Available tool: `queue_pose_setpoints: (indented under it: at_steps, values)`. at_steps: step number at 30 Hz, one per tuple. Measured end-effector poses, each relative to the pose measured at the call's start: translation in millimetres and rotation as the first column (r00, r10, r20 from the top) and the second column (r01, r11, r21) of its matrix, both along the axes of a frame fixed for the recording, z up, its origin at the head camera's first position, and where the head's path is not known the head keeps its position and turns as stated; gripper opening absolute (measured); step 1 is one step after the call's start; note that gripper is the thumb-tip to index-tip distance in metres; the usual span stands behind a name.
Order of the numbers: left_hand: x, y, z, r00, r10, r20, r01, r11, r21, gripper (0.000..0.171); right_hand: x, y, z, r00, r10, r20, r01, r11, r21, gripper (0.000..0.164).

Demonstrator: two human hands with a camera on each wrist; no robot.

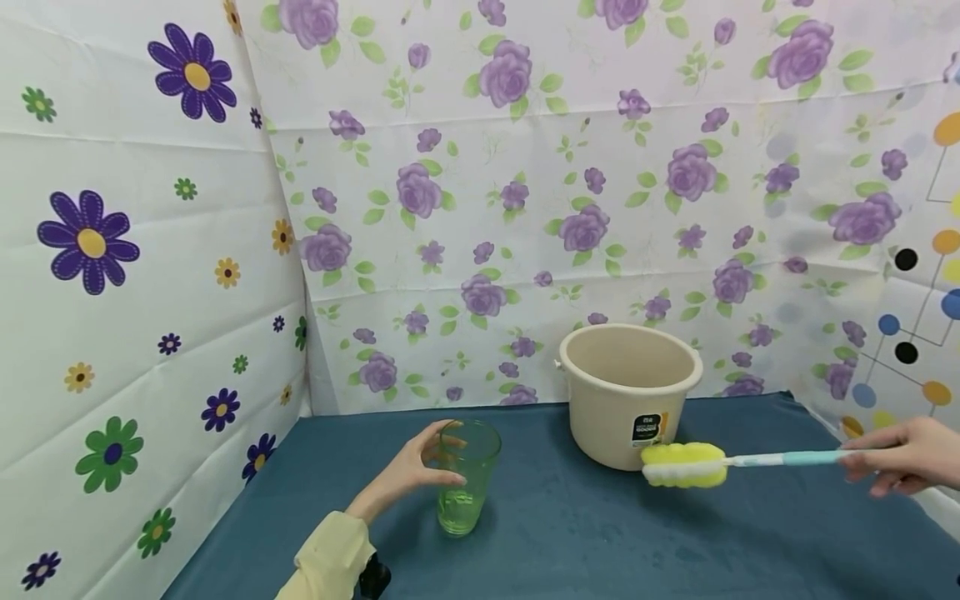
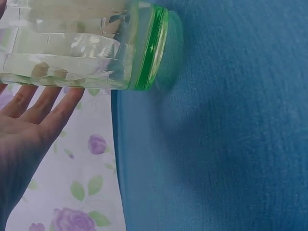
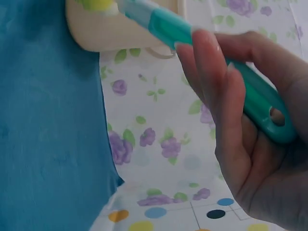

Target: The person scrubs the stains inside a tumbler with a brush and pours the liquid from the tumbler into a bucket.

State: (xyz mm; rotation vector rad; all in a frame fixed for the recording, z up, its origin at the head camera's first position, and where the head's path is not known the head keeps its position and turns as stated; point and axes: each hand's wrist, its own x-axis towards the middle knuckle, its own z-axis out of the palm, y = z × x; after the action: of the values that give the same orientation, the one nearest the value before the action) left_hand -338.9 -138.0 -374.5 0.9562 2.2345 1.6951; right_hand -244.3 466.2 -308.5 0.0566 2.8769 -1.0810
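Note:
A clear green-tinted glass stands upright at the table's middle left, its green base close on the cloth in the left wrist view. My left hand holds it near the rim, thumb on the near side and fingers round the far side. On the right, my right hand grips a sponge bottle brush by its teal handle. The brush lies level in the air, its yellow and white sponge head pointing left, overlapping the bucket's lower front in the head view.
A beige bucket with a black label stands at the back right of the table, its open top facing up. Dark blue cloth covers the table, with damp-looking patches. Flowered sheets hang behind and at the sides.

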Motion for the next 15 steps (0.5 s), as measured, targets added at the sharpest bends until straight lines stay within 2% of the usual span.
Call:
queue_pose_setpoints:
  at_steps: [4,8,12,15]
  values:
    - [-0.2,0.0,1.3,1.000,-0.003,0.001,0.003,1.000,-0.009,0.073,-7.7,-7.2,4.8,0.998,0.065,0.028,-0.064,0.998,-0.027,0.054]
    - [0.5,0.6,4.5,1.000,-0.002,-0.003,0.002,1.000,-0.020,0.072,-14.3,-13.9,7.8,0.989,0.146,0.032,-0.144,0.987,-0.075,0.052]
    - [1.4,2.7,8.2,0.999,0.000,-0.054,-0.003,0.998,-0.065,0.072,-19.4,-17.7,10.0,0.964,0.264,0.011,-0.260,0.955,-0.145,0.047]
    - [1.6,3.9,10.3,0.997,-0.005,-0.083,-0.003,0.996,-0.095,0.072,-22.7,-22.6,10.8,0.949,0.315,-0.021,-0.313,0.934,-0.169,0.044]
